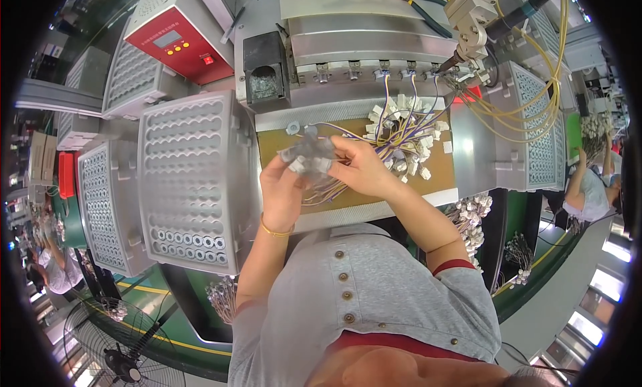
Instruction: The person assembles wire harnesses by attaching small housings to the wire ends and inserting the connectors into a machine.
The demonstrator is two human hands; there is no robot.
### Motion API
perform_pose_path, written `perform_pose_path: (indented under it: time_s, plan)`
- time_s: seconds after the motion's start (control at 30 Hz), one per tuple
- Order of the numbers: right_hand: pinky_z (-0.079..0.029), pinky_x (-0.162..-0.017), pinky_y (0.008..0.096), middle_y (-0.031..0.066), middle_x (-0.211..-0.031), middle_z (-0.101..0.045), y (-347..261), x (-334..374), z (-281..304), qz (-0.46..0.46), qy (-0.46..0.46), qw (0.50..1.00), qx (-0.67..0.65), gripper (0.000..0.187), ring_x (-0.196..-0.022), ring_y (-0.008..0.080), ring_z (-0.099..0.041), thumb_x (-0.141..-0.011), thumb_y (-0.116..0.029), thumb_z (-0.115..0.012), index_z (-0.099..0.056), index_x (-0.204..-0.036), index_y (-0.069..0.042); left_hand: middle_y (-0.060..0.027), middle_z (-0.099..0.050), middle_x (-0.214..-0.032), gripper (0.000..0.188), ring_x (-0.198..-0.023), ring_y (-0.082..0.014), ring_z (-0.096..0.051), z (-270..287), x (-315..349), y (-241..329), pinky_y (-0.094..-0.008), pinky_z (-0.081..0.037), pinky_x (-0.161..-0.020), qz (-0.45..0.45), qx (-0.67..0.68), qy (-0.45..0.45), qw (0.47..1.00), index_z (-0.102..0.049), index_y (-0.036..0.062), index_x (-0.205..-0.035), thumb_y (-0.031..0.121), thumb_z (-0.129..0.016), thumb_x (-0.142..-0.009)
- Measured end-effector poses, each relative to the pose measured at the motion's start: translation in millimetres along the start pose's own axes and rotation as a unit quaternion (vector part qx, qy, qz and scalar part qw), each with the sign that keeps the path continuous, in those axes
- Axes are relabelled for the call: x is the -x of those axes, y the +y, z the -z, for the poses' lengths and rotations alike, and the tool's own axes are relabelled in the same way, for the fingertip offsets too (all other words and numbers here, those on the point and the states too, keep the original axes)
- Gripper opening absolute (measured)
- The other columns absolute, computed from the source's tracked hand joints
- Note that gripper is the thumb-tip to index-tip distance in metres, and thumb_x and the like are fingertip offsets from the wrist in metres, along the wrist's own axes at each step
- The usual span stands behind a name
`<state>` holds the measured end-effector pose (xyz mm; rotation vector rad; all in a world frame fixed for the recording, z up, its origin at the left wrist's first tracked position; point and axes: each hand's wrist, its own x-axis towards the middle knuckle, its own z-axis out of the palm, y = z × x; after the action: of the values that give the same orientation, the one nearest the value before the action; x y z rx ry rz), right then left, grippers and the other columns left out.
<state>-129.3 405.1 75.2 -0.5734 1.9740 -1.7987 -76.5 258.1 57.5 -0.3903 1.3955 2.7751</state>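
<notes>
My left hand point(281, 191) and my right hand point(363, 167) meet over the brown work mat point(274, 136), fingers closed. Between them is a motion-blurred cluster of small grey parts and white connectors point(309, 156); its exact pieces cannot be made out. Beside my right hand lies a heap of wired white connectors point(401, 146), with purple, yellow and white wires. Some of those wires run under my hands. Just beyond the cluster, a small round metal part point(293, 127) rests on the mat.
Left of the mat stands a grey tray point(184, 179), its nearest rows holding round metal parts. Beyond the mat, a metal fixture point(368, 72) grips several wired connectors under a soldering head point(468, 32). A red control box point(180, 46), a black holder point(266, 72) and pliers point(428, 18) surround it.
</notes>
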Motion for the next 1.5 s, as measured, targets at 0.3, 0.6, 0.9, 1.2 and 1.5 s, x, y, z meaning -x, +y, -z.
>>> perform_pose_path:
  time_s: [0.3, 0.6, 0.9, 1.2, 1.5]
  plan:
    - [-0.031, -0.042, 0.0177, -0.0038, -0.059, -0.05, 5.9, -28.4, 21.1, -0.039, 0.171, 0.98, -0.097, 0.002, -0.05, 0.0007, -0.042, -0.071, -0.002, -0.052, -0.054, -0.073, -0.002, -0.0075, -0.057, -0.076, 0.025, -0.069, -0.0195, -0.054, -6.0, -14.5, -31.7, -0.0297, -0.045, -0.059, -0.072, -0.252, -0.049, 0.964, -0.057, 0.0034, -0.099, 0.01, -0.056, -0.075]
    - [-0.023, -0.032, 0.0194, -0.0027, -0.05, -0.041, 6.3, -61.1, 14.4, -0.048, 0.333, 0.929, -0.152, 0.023, -0.038, 0.0031, -0.032, -0.07, 0.0, -0.055, -0.037, -0.057, -0.008, -0.0165, -0.052, -0.067, 0.012, -0.062, -0.0305, -0.052, 0.5, -26.3, -58.3, -0.0363, -0.042, -0.057, -0.192, -0.517, -0.1, 0.828, -0.055, -0.0025, -0.072, 0.004, -0.061, -0.065]
    - [-0.049, -0.047, 0.0281, 0.0117, -0.07, -0.056, 14.1, -75.0, -16.5, -0.024, 0.384, 0.858, -0.339, 0.009, -0.056, 0.0233, -0.06, -0.075, -0.004, -0.049, -0.048, -0.074, 0.005, -0.0136, -0.052, -0.064, 0.014, -0.059, -0.0273, -0.051, 1.1, -28.6, -61.5, -0.0349, -0.042, -0.055, -0.196, -0.487, -0.131, 0.841, -0.057, -0.0009, -0.074, 0.007, -0.062, -0.064]
    - [-0.038, -0.041, 0.0298, 0.0094, -0.05, -0.049, 11.1, -38.4, 40.5, 0.113, 0.272, 0.899, 0.325, 0.012, -0.043, 0.0215, -0.048, -0.071, -0.012, -0.06, -0.052, -0.068, -0.002, -0.0022, -0.055, -0.065, 0.01, -0.056, -0.0044, -0.047, 28.3, -34.2, -45.7, -0.0201, -0.039, -0.048, -0.133, -0.503, -0.054, 0.852, -0.056, -0.0032, -0.083, -0.002, -0.055, -0.073]
    - [-0.043, -0.058, 0.0344, 0.0162, -0.072, -0.054, 66.8, -11.0, 2.2, 0.145, -0.048, 0.936, 0.318, 0.023, -0.062, 0.0273, -0.054, -0.07, -0.005, -0.056, -0.051, -0.092, -0.001, -0.0065, -0.059, -0.071, 0.015, -0.065, -0.0074, -0.052, 68.1, -24.2, -40.9, -0.0231, -0.044, -0.059, -0.07, -0.398, 0.06, 0.913, -0.058, -0.0017, -0.087, 0.004, -0.059, -0.074]
